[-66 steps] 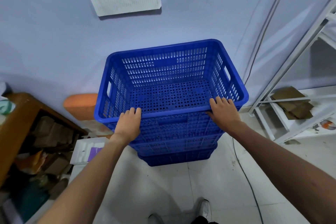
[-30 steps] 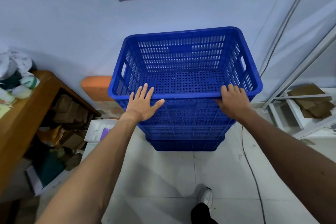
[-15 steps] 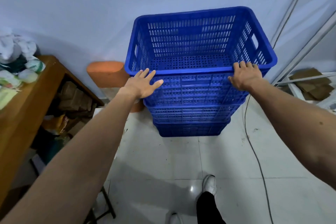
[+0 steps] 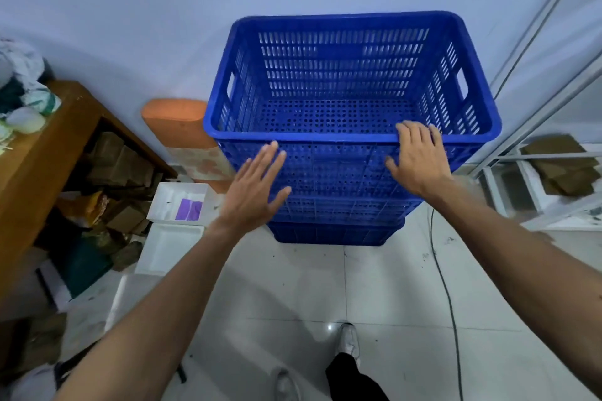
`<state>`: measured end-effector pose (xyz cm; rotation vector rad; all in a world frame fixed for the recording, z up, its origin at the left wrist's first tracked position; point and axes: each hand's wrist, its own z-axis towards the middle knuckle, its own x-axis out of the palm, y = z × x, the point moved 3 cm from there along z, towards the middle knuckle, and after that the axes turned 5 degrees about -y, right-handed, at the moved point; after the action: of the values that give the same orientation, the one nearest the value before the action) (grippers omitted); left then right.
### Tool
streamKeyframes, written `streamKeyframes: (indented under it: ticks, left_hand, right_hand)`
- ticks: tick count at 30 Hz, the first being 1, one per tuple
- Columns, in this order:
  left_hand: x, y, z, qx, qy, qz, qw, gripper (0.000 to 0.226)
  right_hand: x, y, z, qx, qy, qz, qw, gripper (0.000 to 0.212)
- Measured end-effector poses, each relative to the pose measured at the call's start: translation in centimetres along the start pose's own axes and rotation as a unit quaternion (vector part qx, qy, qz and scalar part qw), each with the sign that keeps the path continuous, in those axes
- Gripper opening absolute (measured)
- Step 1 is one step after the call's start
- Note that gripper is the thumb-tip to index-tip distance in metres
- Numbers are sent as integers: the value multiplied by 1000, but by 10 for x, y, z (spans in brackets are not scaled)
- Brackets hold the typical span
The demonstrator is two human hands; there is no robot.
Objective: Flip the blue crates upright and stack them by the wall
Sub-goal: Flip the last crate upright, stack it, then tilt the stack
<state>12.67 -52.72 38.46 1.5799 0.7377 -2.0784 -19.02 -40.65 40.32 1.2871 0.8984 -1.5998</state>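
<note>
A stack of upright blue perforated crates [image 4: 338,215] stands on the white tiled floor against the pale wall. The top crate [image 4: 345,81] is empty, its rim facing up. My left hand [image 4: 254,189] hovers open in front of the stack's near side, fingers spread, off the plastic. My right hand [image 4: 420,159] rests with its fingertips on the top crate's near rim at the right, palm down and fingers loose, gripping nothing.
A wooden desk [image 4: 49,153] with cardboard stuffed under it sits at the left. An orange cylinder [image 4: 177,127] leans by the wall. White trays [image 4: 179,202] lie on the floor. A metal rack [image 4: 537,127] and a black cable [image 4: 446,286] are at the right.
My left hand has come off the crate rim and pulled back with fingers spread. My right hand has loosened on the rim. The view has shifted backward from the stack.
</note>
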Motion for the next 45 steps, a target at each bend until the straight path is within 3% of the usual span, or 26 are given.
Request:
streamKeyframes:
  ticks: [2,3,6,9,15,20,23,26,28,30,33,37,40,43,45]
  left_hand:
    - [20,-28,-11,55,42,-26,997,69]
    - [33,-36,-16,41,64,-49,996,68]
    - [66,-28,-19,-94,119,-152,977,66]
    - [103,-2,-20,-159,163,-187,956,67]
    - [198,61,-28,-231,187,-172,939,66]
    - [285,106,-29,-315,206,-123,918,58]
    - [333,135,-26,-387,187,-143,892,46]
    - [369,157,-21,-445,147,-223,854,45]
    - [389,167,-14,-465,97,-288,832,52]
    - [400,169,-12,-489,36,-309,815,57]
    - [403,166,-14,-542,-24,-307,782,56]
    - [407,190,-10,-543,-63,-336,767,88]
    - [392,177,-3,-532,-69,-356,765,69]
    - [392,165,1,-521,-68,-407,747,64]
    - [392,165,2,-501,-53,-395,768,55]
  right_hand:
    - [3,11,-10,-38,-15,16,999,76]
    - [5,19,-18,-55,-27,26,998,77]
    - [13,45,-44,-78,-75,85,991,71]
    - [39,58,-68,-71,-69,116,988,64]
    - [174,41,-111,36,93,132,986,62]
    - [293,12,-110,230,184,200,934,50]
    - [353,-14,-106,317,219,208,899,48]
    - [390,-39,-101,438,228,254,831,63]
    - [410,-57,-97,511,199,275,790,82]
    - [421,-73,-94,548,159,291,768,87]
    - [426,-86,-91,553,106,299,770,69]
    - [428,-95,-90,550,72,300,776,61]
    - [459,-120,-92,553,64,300,774,60]
    - [445,-104,-89,568,55,297,765,56]
    - [438,-92,-83,572,46,294,764,53]
